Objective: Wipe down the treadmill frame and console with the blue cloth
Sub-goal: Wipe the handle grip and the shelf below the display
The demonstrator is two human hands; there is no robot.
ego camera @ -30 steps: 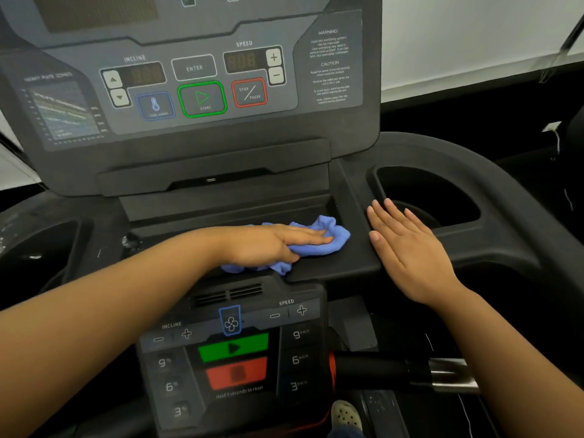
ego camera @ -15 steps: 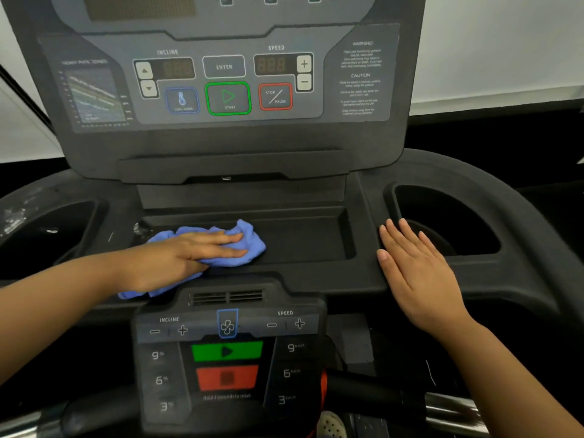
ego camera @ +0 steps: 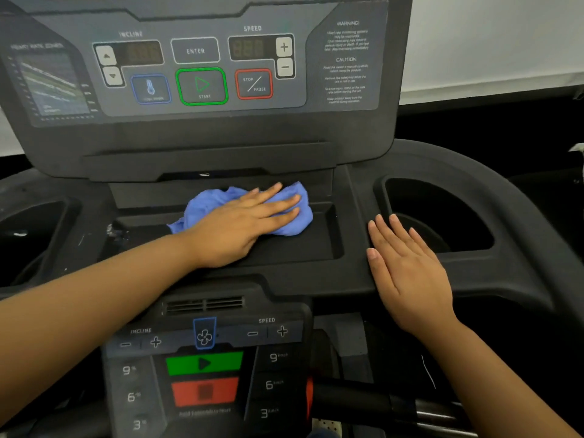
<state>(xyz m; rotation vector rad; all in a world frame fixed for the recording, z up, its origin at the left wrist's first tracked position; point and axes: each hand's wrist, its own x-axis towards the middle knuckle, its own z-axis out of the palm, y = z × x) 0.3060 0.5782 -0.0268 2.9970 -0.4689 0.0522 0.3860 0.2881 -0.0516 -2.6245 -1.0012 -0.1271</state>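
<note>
The left hand (ego camera: 243, 226) lies flat, fingers straight, pressing the bunched blue cloth (ego camera: 207, 207) into the shallow tray (ego camera: 319, 245) below the upright console (ego camera: 347, 128). The right hand (ego camera: 407, 273), open and holding nothing, rests palm-down on the treadmill frame (ego camera: 505, 235) just right of the tray. For a good wipe, firm flat pressure should probably carry the cloth into the corner beyond the left fingertips and over the pale specks left of that wrist.

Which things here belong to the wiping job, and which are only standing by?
Job: blue cloth; left hand pressing it; recessed tray; console.
Standing by: right hand, flat on the frame; cup holder; white wall.
</note>
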